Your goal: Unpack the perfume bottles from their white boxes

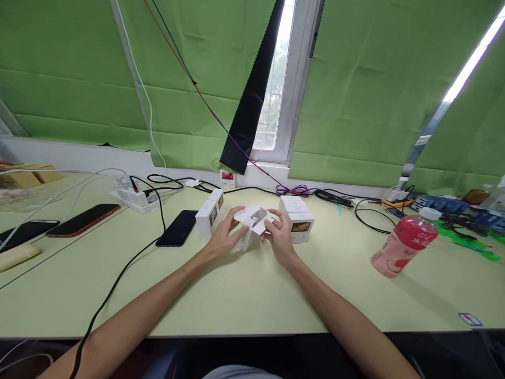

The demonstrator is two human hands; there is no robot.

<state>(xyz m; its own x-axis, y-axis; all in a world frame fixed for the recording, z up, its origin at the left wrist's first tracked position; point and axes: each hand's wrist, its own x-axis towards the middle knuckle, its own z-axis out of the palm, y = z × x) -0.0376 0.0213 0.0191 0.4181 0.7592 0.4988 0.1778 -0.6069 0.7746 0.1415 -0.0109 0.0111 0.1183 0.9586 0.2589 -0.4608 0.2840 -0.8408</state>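
Between my hands stands a small white carton (245,242) with its top flaps spread apart. Something shiny shows inside it, too small to name. My left hand (225,235) grips the carton's left side and flap, thumb at the opening. On the other side, my right hand (281,238) pinches a right-hand flap between thumb and fingers. Just left of my left hand are white boxes (205,223) with a dark picture on the side. More white boxes (302,217) sit close behind my right hand, the front one bearing a golden picture.
A black phone (177,228) lies left of the boxes, with a black cable (118,281) running past it. Farther left are a power strip (136,197) and a reddish-edged phone (82,220). A pink drink bottle (404,245) stands at right. Coiled cables (333,198) line the wall.
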